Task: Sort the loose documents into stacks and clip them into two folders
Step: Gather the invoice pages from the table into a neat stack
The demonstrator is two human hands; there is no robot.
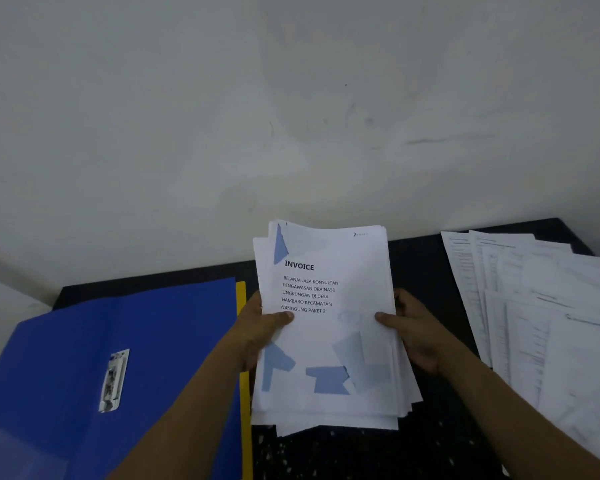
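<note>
Dark worktop (418, 268). A blue folder (146, 341) lies left of the invoice stack (329, 344). Loose papers (551, 323) fan out to the stack's right. The left hand (257, 327) and right hand (418, 336) pinch the stack's side edges, thumbs on top.

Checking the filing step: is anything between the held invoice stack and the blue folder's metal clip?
Nothing visible does. The left hand and right hand hold the white invoice-topped paper stack; the open blue folder beside it lies bare around its silver metal clip.
</note>
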